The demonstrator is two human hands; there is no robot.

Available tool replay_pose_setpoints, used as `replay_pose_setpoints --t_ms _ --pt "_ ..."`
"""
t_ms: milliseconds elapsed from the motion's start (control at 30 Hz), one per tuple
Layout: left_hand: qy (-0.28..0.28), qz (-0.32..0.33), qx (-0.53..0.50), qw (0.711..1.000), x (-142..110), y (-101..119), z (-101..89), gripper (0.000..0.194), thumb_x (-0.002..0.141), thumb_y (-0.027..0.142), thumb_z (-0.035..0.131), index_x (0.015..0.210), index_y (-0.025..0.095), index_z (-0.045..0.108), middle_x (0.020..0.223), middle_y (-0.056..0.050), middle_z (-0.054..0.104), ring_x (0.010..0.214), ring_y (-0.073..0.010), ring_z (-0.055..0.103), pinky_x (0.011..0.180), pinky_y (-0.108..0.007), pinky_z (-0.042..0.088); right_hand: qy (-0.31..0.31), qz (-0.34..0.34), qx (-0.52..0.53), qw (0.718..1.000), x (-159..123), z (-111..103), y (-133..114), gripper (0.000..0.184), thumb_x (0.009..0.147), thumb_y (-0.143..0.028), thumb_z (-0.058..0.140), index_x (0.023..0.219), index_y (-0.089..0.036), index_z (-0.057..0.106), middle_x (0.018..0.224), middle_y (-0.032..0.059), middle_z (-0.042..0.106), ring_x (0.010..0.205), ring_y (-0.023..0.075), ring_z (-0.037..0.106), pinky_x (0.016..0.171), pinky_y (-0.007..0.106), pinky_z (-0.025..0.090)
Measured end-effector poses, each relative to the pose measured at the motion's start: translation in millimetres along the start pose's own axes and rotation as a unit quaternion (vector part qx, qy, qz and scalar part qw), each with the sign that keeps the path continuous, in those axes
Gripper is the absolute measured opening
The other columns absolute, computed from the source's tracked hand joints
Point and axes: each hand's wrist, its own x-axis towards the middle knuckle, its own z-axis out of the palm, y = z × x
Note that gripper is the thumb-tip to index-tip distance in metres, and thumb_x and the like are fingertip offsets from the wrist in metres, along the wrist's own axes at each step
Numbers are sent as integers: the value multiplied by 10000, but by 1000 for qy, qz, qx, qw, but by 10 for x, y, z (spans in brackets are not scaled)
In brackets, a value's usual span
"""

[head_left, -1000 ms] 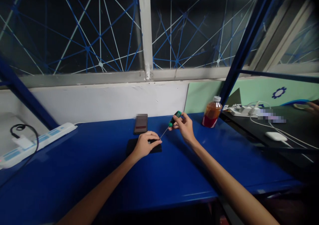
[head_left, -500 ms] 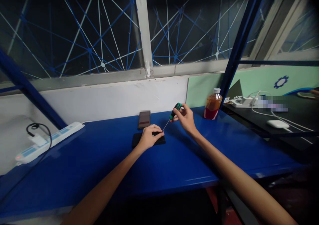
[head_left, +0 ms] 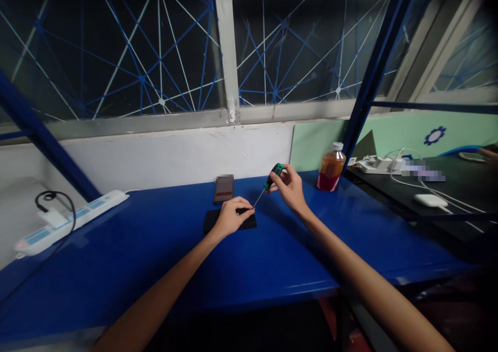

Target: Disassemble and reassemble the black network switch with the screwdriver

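A screwdriver (head_left: 273, 176) with a green and black handle is gripped by my right hand (head_left: 291, 190), its thin shaft slanting down to the left. My left hand (head_left: 232, 215) rests over a flat black object (head_left: 211, 220) on the blue table (head_left: 155, 261). The thumb and fingers of that hand come together by the screwdriver's tip. Whatever they pinch there is too small to make out. Most of the black object's middle is hidden under the left hand. Just behind it lies a dark smartphone (head_left: 224, 188).
A bottle of amber drink (head_left: 330, 170) stands at the table's back right. On the left lies a white power strip (head_left: 78, 221) with a black cable plugged in. A black desk (head_left: 392, 196) on the right holds white cables and a white charger (head_left: 430, 201).
The view has shifted slightly. Both hands keep nearly the same pose, with the screwdriver still slanting down to the left hand's fingertips.
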Motion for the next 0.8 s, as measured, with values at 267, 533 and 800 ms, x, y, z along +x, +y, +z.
replay_pose_setpoints --t_ms 267,533,800 --pt "-7 3 -2 1000 2 -28 10 189 833 334 648 819 175 750 889 -74 703 798 -197 664 762 -312 520 -3 -6 25 1000 1 -1 -7 274 794 -407 642 931 -228 487 638 -42 593 506 166 636 482 307 560" --pt "-122 -4 158 980 -41 73 -141 728 667 600 718 1276 234 561 1270 -116 593 1175 -336 519 975 -499 385 46 0 25 999 59 -77 -48 291 771 -423 654 901 -217 494 587 -52 573 458 163 627 453 293 548" --pt "-130 18 190 973 -39 52 -133 702 685 586 710 1279 249 548 1239 -107 618 1157 -334 529 949 -516 377 90 0 -4 996 110 -173 -8 315 737 -434 696 851 -185 542 512 -48 584 414 150 607 426 263 530"
